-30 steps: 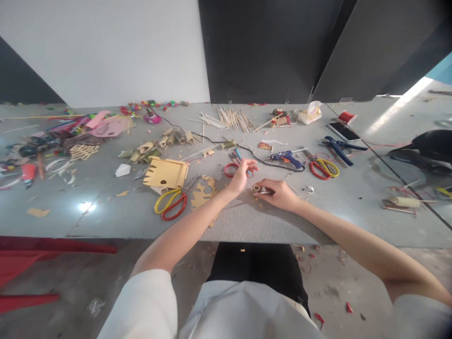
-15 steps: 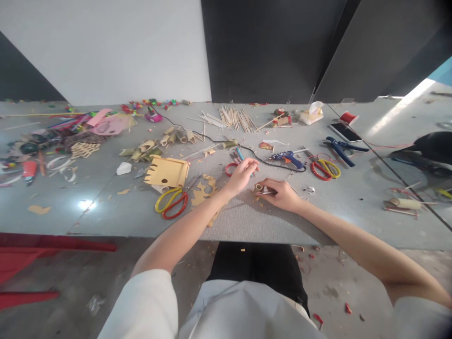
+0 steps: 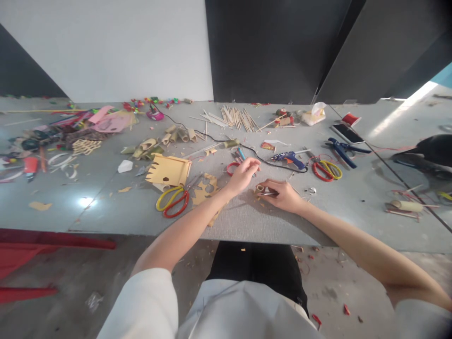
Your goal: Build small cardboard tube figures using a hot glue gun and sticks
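Low over the grey table (image 3: 243, 226), my right hand (image 3: 282, 195) is closed on a short bamboo tube (image 3: 260, 188), its round open end facing me. A thin shiny piece shows under the fingers of that hand, too small to name. To the left and a little farther off, my left hand (image 3: 245, 172) is raised with its fingers curled together; whatever is between them, if anything, is hidden. Behind it lie a pair of red-handled scissors (image 3: 232, 168) and a blue pen-like stick (image 3: 241, 153), both partly covered. Tan card scraps (image 3: 205, 190) lie near my left forearm.
A blue glue gun (image 3: 290, 159) with a black cord lies behind my right hand, near red-and-yellow scissors (image 3: 326, 170) and blue pliers (image 3: 342, 151). Left are more scissors (image 3: 173, 201), a notched yellow card piece (image 3: 169, 170) and bamboo pieces (image 3: 146, 146). Sticks (image 3: 238, 118) lie behind.
The whole view has shifted slightly. My hands keep nearly the same pose, the right one still on the bamboo tube.
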The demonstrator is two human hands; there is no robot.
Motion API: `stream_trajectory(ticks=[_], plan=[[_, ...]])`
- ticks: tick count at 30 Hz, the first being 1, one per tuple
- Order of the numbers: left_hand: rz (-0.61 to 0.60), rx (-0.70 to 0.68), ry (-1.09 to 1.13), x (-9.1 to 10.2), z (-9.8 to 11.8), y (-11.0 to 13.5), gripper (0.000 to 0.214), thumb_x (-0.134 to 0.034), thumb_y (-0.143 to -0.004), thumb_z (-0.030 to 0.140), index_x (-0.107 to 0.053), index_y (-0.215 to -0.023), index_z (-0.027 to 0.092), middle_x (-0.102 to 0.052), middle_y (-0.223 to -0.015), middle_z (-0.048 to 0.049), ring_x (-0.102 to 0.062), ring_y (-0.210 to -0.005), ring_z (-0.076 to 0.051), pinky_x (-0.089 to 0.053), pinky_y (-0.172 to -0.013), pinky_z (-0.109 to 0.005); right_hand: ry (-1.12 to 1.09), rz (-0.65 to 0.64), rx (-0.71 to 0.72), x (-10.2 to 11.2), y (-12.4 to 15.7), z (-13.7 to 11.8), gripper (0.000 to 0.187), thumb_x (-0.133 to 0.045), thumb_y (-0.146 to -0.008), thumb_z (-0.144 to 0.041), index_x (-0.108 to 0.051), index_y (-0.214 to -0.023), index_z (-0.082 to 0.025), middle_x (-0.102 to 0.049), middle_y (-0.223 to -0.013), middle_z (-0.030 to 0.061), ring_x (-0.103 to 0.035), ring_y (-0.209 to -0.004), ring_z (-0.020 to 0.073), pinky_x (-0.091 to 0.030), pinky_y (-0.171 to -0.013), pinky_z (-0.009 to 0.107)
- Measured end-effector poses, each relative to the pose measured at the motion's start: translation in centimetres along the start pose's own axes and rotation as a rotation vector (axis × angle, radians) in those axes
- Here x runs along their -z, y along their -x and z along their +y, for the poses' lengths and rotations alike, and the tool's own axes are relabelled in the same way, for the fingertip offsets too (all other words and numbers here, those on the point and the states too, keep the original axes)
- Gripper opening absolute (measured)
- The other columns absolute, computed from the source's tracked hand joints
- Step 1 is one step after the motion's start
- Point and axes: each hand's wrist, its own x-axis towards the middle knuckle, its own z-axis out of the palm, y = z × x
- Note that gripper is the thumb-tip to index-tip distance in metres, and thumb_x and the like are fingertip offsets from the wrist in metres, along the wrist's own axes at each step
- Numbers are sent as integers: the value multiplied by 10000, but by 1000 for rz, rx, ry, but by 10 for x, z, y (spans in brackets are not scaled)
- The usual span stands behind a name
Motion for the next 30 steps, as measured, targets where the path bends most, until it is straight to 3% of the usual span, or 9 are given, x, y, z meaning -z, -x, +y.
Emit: stream_trajectory(ticks=[9, 15, 22, 26, 30], plan=[[-5, -42, -46, 1, -4, 0, 212, -600, -1016, 372, -618, -1140, 201, -683, -1114, -76, -627, -1033, -190, -472, -931, -319, -51, -13, -10, -3, 1, 1, 259, -708, -1015, -369, -732, -1229, -225, -769, -1038, 72, -687, -728, 152, -535, -672, 276], [-293, -12, -80, 15, -3, -2, 330, -806, -860, 320, -667, -1126, 184, -702, -1091, -86, -621, -945, -179, -496, -896, -348, -64, -5, -28, -5, 1, 4, 224, -704, -1015, -385, -735, -1170, -227, -768, -1004, 53, -652, -681, 139, -512, -652, 272], [-418, 25, -74, 20, -17, -7, 472, -903, -790, 437, -702, -1130, 179, -729, -1109, -103, -656, -976, -197, -504, -883, -357, 10, 10, -1, -8, 0, 8, 244, -698, -1026, -439, -681, -962, -204, -703, -840, 25, -583, -655, 136, -439, -631, 270], [-445, 54, -50, 20, -19, -8, 486, -908, -793, 460, -708, -1131, 173, -737, -1063, -100, -676, -986, -204, -506, -890, -358, 5, -59, -6, 6, -4, 2, 274, -700, -1032, -481, -683, -1067, -210, -712, -904, 35, -616, -721, 150, -445, -676, 276], [-458, 100, -18, 20, -14, -7, 492, -913, -795, 470, -706, -1125, 169, -739, -1010, -82, -680, -920, -181, -508, -840, -334, 45, -195, -41, 37, -4, -4, 316, -714, -1016, -495, -644, -1161, -223, -685, -833, 2, -606, -698, 158, -427, -669, 281]])
